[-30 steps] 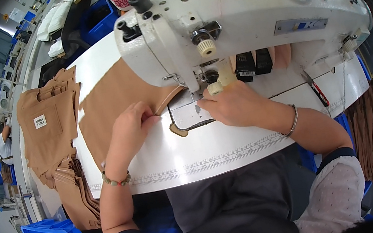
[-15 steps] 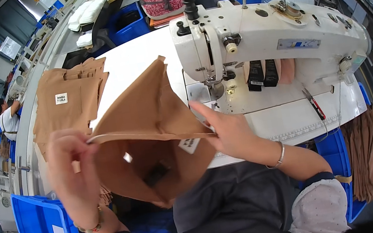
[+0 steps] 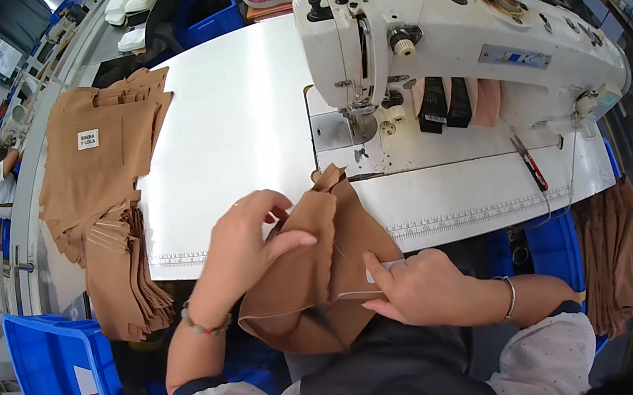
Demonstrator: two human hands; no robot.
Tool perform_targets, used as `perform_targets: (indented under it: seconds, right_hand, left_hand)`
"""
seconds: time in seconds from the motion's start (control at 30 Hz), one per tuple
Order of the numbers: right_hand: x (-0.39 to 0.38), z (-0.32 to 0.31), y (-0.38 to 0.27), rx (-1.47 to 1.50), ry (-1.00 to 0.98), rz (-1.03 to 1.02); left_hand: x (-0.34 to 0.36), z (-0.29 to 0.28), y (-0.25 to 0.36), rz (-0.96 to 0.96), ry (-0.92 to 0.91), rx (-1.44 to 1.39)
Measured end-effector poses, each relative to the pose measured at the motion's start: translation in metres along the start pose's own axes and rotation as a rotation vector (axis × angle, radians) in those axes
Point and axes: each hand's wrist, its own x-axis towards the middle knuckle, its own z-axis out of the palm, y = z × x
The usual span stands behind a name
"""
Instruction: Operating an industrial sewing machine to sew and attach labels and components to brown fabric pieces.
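A partly sewn brown fabric bag [image 3: 293, 278] lies over the front edge of the white sewing table, with a raw seam running up its middle and pale stitching along its rim. My left hand [image 3: 245, 248] grips its upper left side, thumb on the front and fingers curled over the fabric. On the lower right side, my right hand [image 3: 430, 287] holds the bag near a small white label, index finger and thumb against the cloth; its other fingers are folded under. The sewing machine [image 3: 399, 39] stands beyond, its needle area apart from the bag.
Brown fabric pieces [image 3: 87, 170] are stacked at the table's left. Red-handled snips [image 3: 531, 164] and black-and-pink rolls [image 3: 444, 103] lie by the machine. Blue bins [image 3: 67, 368] flank the table. More brown pieces [image 3: 610, 256] hang at the right. A person [image 3: 0, 181] sits far left.
The bag has come down toward me, from held up and spread wide to lying folded at the table edge. My left hand has moved right; my right hand has moved lower.
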Motion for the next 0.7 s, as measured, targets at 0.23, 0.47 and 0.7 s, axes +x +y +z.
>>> perform_targets:
  seconds: [0.23,0.47,0.7]
  right_hand:
    - [0.072,-0.002,0.056,0.469,0.569,0.155]
    - [0.075,-0.024,0.062,1.212,0.135,0.306]
    - [0.054,-0.049,0.036,1.402,0.060,0.370]
  left_hand:
    - [0.003,0.022,-0.006,-0.047,0.021,-0.409]
    - [-0.009,-0.008,-0.009,-0.235,0.023,-0.670]
    - [-0.005,-0.019,-0.003,-0.248,-0.051,-0.797]
